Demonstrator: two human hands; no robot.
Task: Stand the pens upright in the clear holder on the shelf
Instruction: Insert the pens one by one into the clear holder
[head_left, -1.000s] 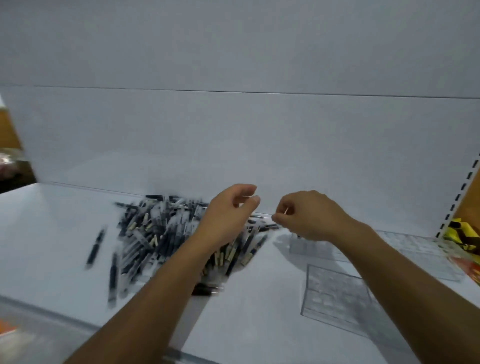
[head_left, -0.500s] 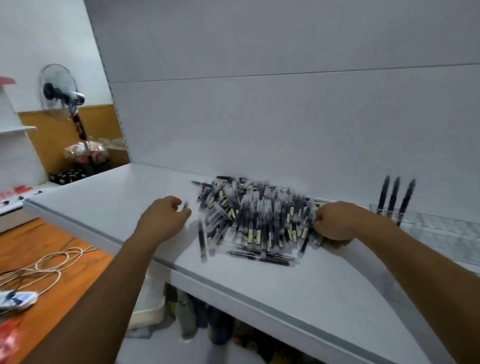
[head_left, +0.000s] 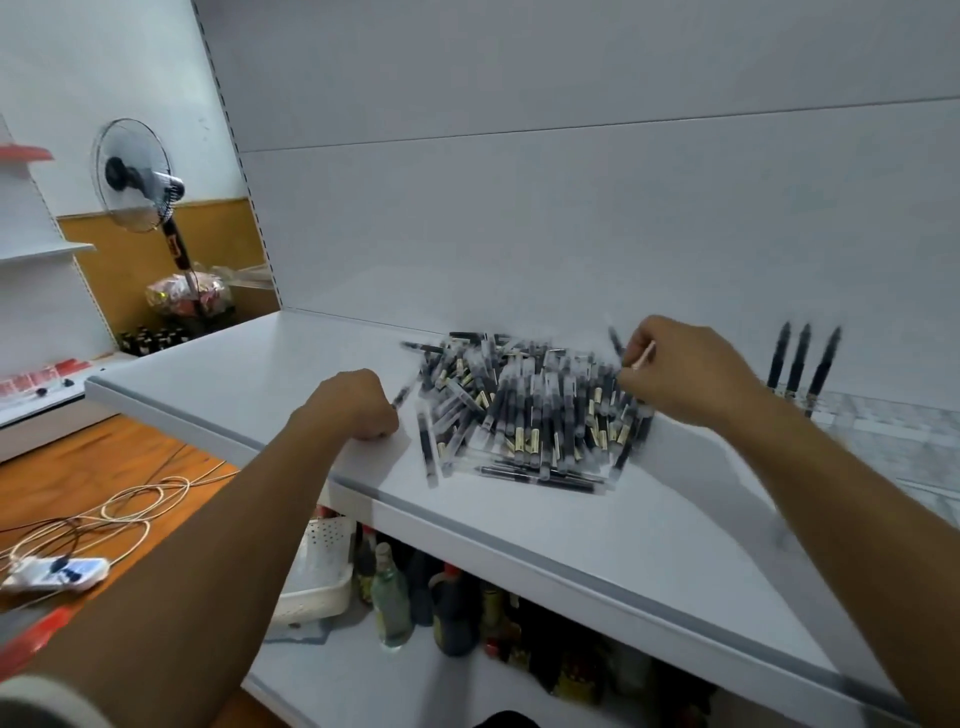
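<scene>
A heap of black pens (head_left: 524, 410) in clear wrappers lies on the white shelf (head_left: 519, 525). My left hand (head_left: 353, 405) rests at the heap's left edge, its fingers curled round a pen (head_left: 401, 396) that sticks out to the right. At the heap's right edge my right hand (head_left: 685, 369) is raised a little and pinches a pen (head_left: 616, 340) that points up and left. The clear holder (head_left: 883, 415) lies on the shelf at the far right. Three pens (head_left: 802, 358) stand upright in it.
The white back panel rises just behind the heap. The shelf's grey front edge (head_left: 597, 577) runs diagonally; bottles (head_left: 447, 597) and a white basket (head_left: 322, 566) sit on the lower shelf. A fan (head_left: 135, 176) and cables (head_left: 104, 514) on the wooden floor are at left.
The view swung left, then drew closer. My right hand rose from the heap's right edge with a pen pinched in it. My left hand closed on a pen at the heap's left edge.
</scene>
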